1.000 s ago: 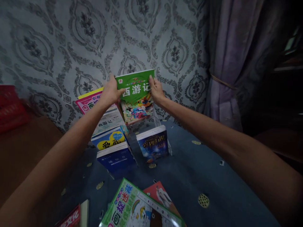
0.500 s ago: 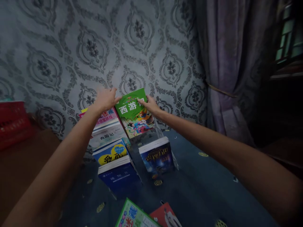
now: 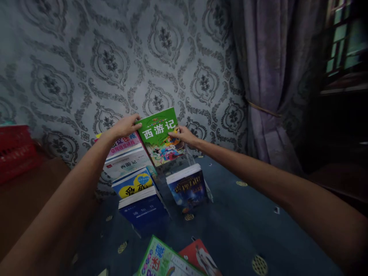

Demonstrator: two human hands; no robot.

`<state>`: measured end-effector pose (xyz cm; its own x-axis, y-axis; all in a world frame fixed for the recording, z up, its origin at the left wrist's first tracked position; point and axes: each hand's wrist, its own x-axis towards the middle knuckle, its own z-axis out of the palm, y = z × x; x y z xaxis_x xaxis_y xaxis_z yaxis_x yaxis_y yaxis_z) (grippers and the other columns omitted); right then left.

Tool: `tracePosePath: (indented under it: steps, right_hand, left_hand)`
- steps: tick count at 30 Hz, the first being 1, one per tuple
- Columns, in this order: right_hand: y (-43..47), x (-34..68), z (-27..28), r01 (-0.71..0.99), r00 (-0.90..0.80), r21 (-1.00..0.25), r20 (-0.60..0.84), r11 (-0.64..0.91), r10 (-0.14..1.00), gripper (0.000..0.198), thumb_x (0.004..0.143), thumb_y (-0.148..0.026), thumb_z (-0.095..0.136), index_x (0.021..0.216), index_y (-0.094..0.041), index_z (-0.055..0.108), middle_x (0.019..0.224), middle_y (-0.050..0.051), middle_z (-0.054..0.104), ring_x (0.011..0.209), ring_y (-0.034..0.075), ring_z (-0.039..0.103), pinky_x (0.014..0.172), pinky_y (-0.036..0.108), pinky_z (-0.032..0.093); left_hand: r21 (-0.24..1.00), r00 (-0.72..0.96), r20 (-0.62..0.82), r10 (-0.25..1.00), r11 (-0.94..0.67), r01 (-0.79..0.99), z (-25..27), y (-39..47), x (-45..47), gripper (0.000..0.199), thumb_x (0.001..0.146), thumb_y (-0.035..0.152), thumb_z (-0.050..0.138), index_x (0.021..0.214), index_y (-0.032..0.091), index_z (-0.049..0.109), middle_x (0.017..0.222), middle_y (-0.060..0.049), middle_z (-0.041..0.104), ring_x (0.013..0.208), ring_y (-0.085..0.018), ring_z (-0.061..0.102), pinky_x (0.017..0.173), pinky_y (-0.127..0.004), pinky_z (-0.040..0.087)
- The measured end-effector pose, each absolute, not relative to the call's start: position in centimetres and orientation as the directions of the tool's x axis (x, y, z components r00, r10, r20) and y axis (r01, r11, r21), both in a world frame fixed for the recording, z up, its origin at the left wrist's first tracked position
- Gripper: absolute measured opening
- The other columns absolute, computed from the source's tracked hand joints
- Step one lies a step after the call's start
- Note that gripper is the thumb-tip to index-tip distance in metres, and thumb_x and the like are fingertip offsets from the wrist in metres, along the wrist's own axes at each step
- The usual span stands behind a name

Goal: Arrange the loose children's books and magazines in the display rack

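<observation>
Before the patterned wall [image 3: 120,82], the green book [image 3: 161,143] is held slightly slanted, cover toward the person, just right of the pink book [image 3: 123,147] and beyond the dark blue book [image 3: 191,190]. The fingers of the left hand [image 3: 128,125] pinch its upper left corner; those of the right hand [image 3: 185,135] grip its right edge, thumb on the cover.

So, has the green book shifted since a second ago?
Yes: lower and to the left in the head view, the green book judged against the starry blue book standing nearer the camera.
</observation>
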<state>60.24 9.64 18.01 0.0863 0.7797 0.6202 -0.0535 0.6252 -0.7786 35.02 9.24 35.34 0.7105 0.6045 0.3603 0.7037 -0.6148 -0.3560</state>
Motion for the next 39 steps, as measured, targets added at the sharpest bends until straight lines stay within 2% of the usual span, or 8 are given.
tracePosePath:
  steps: [7,12,16,21,25,27,31,39]
  right_hand:
    - [9.8,60.3,17.1,-0.027,0.147,-0.83,0.548,0.557,0.823,0.048,0.059,-0.051,0.092,0.086,-0.02,0.066,0.08,0.002,0.076,0.067,0.017,0.07,0.067,0.033,0.062]
    - [9.8,60.5,15.7,-0.012,0.175,-0.821,0.56,0.57,0.81,0.05,0.063,-0.055,0.088,0.094,-0.02,0.069,0.091,0.005,0.077,0.079,0.02,0.072,0.075,0.035,0.061]
    - [9.9,60.8,14.2,0.036,0.196,-0.812,0.578,0.583,0.793,0.061,0.062,-0.061,0.085,0.101,-0.018,0.067,0.101,0.007,0.075,0.086,0.02,0.07,0.076,0.035,0.059]
    - [8.4,61.0,12.7,0.18,0.3,-0.746,0.662,0.641,0.687,0.064,0.064,-0.066,0.081,0.106,-0.022,0.062,0.116,0.009,0.071,0.106,0.023,0.066,0.093,0.039,0.054]
    - [3.4,60.3,10.6,0.461,0.453,-0.666,0.745,0.586,0.49,0.039,0.084,-0.06,0.068,0.099,-0.024,0.063,0.104,0.007,0.07,0.101,0.023,0.065,0.093,0.04,0.052]
    - [0.4,59.6,9.1,0.549,0.377,-0.646,0.757,0.53,0.533,0.033,0.094,-0.057,0.055,0.091,-0.025,0.064,0.093,0.005,0.069,0.094,0.023,0.066,0.089,0.041,0.053]
    - [-3.6,58.0,6.1,0.675,0.126,-0.539,0.757,0.504,0.641,0.033,0.098,-0.054,0.047,0.098,-0.029,0.068,0.103,0.008,0.07,0.103,0.027,0.066,0.092,0.044,0.052]
    - [-3.7,56.6,4.1,0.748,0.179,-0.487,0.802,0.451,0.569,0.031,0.102,-0.048,0.04,0.098,-0.032,0.067,0.091,0.008,0.065,0.088,0.026,0.064,0.076,0.042,0.051]
  left_hand:
    - [-0.363,0.687,0.508,0.52,-0.594,0.718,33.4,8.6,34.5,0.053,0.095,0.036,0.049,0.143,0.014,0.045,0.14,-0.018,0.056,0.129,-0.032,0.053,0.108,-0.047,0.042]
    - [-0.296,0.639,0.671,0.376,-0.655,0.696,29.5,2.8,33.0,0.031,0.101,0.028,0.042,0.128,0.017,0.054,0.132,-0.014,0.058,0.128,-0.028,0.051,0.111,-0.044,0.041]
    - [-0.367,0.811,0.495,0.313,-0.771,0.521,22.3,-2.0,32.1,0.024,0.102,0.026,0.039,0.109,0.017,0.06,0.114,-0.012,0.067,0.111,-0.026,0.061,0.099,-0.042,0.049]
    - [-0.419,0.851,0.369,0.374,-0.75,0.512,14.1,-4.9,32.8,0.03,0.099,0.026,0.05,0.125,0.016,0.061,0.134,-0.017,0.066,0.128,-0.029,0.059,0.112,-0.049,0.044]
    - [-0.375,0.781,0.332,0.53,-0.685,0.624,11.4,-4.6,33.9,0.046,0.097,0.023,0.051,0.14,0.008,0.054,0.148,-0.025,0.054,0.139,-0.035,0.052,0.112,-0.054,0.045]
    - [-0.328,0.734,0.329,0.594,-0.657,0.679,10.8,-4.1,34.2,0.05,0.096,0.02,0.049,0.144,0.006,0.051,0.148,-0.028,0.052,0.139,-0.037,0.052,0.11,-0.057,0.046]
    - [-0.23,0.711,0.347,0.611,-0.679,0.697,10.3,-3.9,34.0,0.054,0.094,0.014,0.046,0.149,0.009,0.046,0.14,-0.026,0.061,0.127,-0.034,0.063,0.11,-0.06,0.045]
    - [-0.197,0.726,0.405,0.556,-0.722,0.663,8.5,-4.0,33.4,0.055,0.097,0.011,0.037,0.152,0.005,0.042,0.126,-0.026,0.069,0.122,-0.033,0.067,0.115,-0.063,0.04]
